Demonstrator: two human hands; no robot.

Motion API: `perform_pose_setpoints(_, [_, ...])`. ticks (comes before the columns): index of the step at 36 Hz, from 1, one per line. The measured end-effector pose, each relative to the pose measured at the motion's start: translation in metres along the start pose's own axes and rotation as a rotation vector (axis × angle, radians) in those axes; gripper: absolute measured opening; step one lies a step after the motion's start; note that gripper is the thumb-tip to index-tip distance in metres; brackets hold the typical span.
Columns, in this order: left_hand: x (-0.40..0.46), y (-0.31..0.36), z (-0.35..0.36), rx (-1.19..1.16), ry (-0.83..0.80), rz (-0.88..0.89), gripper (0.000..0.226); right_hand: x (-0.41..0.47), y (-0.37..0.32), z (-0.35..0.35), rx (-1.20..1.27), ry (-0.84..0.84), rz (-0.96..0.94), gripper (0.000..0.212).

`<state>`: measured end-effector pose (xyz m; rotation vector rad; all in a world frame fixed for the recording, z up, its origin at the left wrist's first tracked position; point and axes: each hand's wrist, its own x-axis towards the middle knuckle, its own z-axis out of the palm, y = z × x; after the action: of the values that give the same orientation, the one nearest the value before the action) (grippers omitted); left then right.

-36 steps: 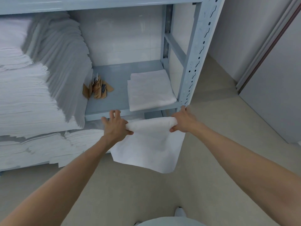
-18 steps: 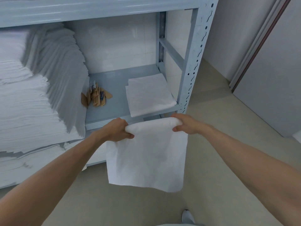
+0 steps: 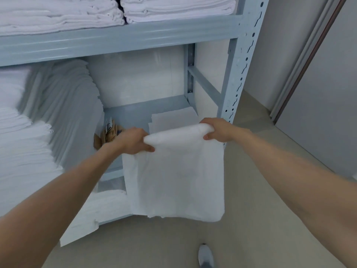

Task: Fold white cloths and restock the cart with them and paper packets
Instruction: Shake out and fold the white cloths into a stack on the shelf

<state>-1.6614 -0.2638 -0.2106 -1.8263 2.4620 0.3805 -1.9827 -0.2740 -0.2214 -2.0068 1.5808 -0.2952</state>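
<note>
— White cloth (image 3: 177, 176), doubled over at the top, hangs in front of the blue-grey metal shelving (image 3: 241, 60). Where do we have it?

— We hold it by its upper fold, out in the air before the middle shelf. Our left hand (image 3: 133, 141) grips the left end with fingers curled round the fold; our right hand (image 3: 218, 130) pinches the right end, thumb underneath. The cloth drops straight from the fold, its lower edge level above the beige floor (image 3: 251, 238).

— And just behind it?

— A small stack of folded cloths (image 3: 173, 118) lies on the middle shelf, near the right upright and partly hidden by the fold we hold. Left of that, brown paper packets (image 3: 108, 134) stand bunched on the same shelf, partly behind our left hand.

— Further out?

— A tall leaning pile of white linen (image 3: 58, 117) fills the left of that shelf. More folded white stacks (image 3: 119, 12) sit on the shelf above, and loose white cloths (image 3: 100, 209) spill out from the lowest level. One grey shoe (image 3: 205, 256) shows on the floor below the cloth, and a grey wall panel (image 3: 318, 113) stands to the right.
</note>
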Motion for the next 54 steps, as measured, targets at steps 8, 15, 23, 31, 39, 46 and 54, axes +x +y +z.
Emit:
perform_pose_setpoints(8, [0.09,0.003,-0.081,0.209,0.574,-0.146,0.032,0.098,-0.032,-0.089,-0.17,0.545,-0.109,0.04])
perform_pose_setpoints(15, [0.147,-0.004,-0.038,0.137,0.731,0.055,0.055,0.148,0.011,-0.062,-0.373,0.855,-0.171,0.059])
perform_pose_setpoints(23, [0.201,-0.026,0.161,0.085,0.082,-0.071,0.079,0.176,0.133,0.087,-0.598,0.309,0.089,0.057])
perform_pose_setpoints(31, [0.203,-0.018,0.217,0.0,-0.025,-0.248,0.057,0.18,0.162,0.119,-0.15,0.218,0.237,0.029])
perform_pose_setpoints(39, [0.206,-0.029,0.202,-0.225,0.022,-0.494,0.027,0.205,0.153,0.115,0.114,0.125,0.527,0.076])
perform_pose_setpoints(46, [0.218,-0.021,0.216,-0.693,0.087,-0.835,0.08,0.208,0.149,0.126,0.146,0.149,0.623,0.067])
perform_pose_setpoints(54, [0.214,-0.028,0.197,-0.916,0.449,-0.895,0.018,0.205,0.144,0.122,0.134,0.379,0.505,0.041])
